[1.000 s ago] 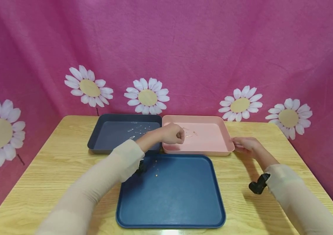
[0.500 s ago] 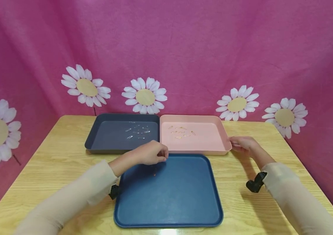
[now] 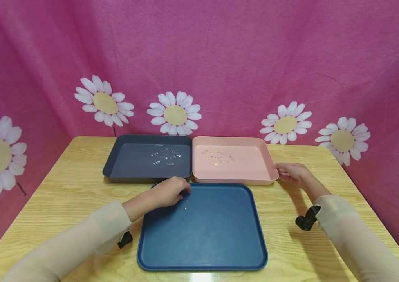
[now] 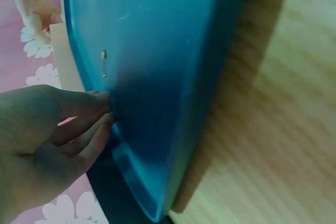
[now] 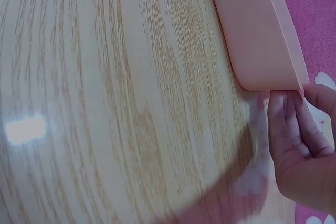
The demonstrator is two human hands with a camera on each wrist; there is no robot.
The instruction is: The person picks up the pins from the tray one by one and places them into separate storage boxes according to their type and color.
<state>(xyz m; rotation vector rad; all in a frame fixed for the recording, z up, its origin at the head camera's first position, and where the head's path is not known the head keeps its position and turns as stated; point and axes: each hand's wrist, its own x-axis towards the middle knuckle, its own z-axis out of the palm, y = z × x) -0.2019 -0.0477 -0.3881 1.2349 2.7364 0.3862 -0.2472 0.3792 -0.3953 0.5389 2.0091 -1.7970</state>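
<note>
At the far left part of the blue tray [image 3: 213,231], my left hand [image 3: 167,192] reaches down with thumb and fingertips together. In the left wrist view those fingertips meet around a small safety pin [image 4: 110,110], mostly hidden by them. A gold safety pin [image 4: 104,64] lies on the tray close by. My right hand [image 3: 293,172] holds the near right corner of the pink tray [image 3: 238,181], thumb at the rim and fingers against the outer wall. Several gold safety pins [image 3: 214,163] lie inside this pink tray.
A dark grey tray [image 3: 123,179] with several silver safety pins [image 3: 170,164] stands left of the pink one, side by side with it. Both sit behind the blue tray on a wooden table [image 3: 294,250]. A pink flowered cloth [image 3: 227,70] hangs behind.
My left hand has come back from over the pink tray to the far left of the blue tray and lowered to its surface. My right hand keeps its place at the pink tray's corner.
</note>
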